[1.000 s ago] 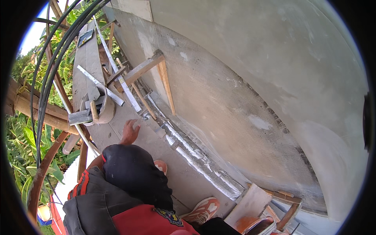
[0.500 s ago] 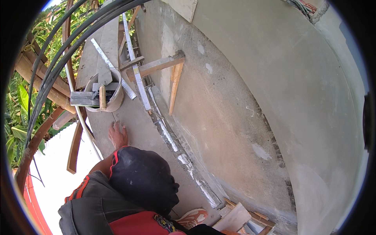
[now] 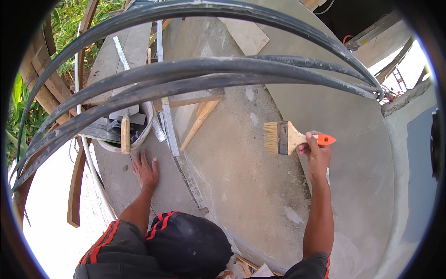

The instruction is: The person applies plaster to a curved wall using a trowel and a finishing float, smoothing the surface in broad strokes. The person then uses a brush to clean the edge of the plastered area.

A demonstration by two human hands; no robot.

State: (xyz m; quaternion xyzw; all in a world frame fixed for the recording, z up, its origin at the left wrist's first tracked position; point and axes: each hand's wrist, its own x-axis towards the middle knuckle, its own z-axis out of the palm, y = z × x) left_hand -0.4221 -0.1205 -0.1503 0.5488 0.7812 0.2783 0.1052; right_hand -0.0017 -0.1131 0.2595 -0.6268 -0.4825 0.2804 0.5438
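Observation:
A wide flat paintbrush (image 3: 294, 138) with pale bristles and an orange-tipped wooden handle is gripped in my right hand (image 3: 317, 153). Its bristles point left, in front of the grey plastered wall (image 3: 353, 162); whether they touch it I cannot tell. My left hand (image 3: 145, 172) rests flat on the grey plank (image 3: 172, 186), fingers spread, holding nothing. Just beyond those fingers stands a bucket (image 3: 151, 125) with a wooden-handled trowel (image 3: 125, 132) and a dark float (image 3: 95, 130) in it. Cables partly cover the bucket.
Thick black cables (image 3: 223, 69) arch across the upper view. Metal straightedges (image 3: 169, 125) and a wooden bracket (image 3: 200, 123) are beside the wall. Left of the plank run a white pipe (image 3: 95, 174) and a hanging wooden board (image 3: 76, 186), with bright ground and plants (image 3: 18, 107) beyond.
My right hand has come up into view with the paintbrush. My left hand remains on the plank near the bucket. The view has shifted, bringing the cables across it.

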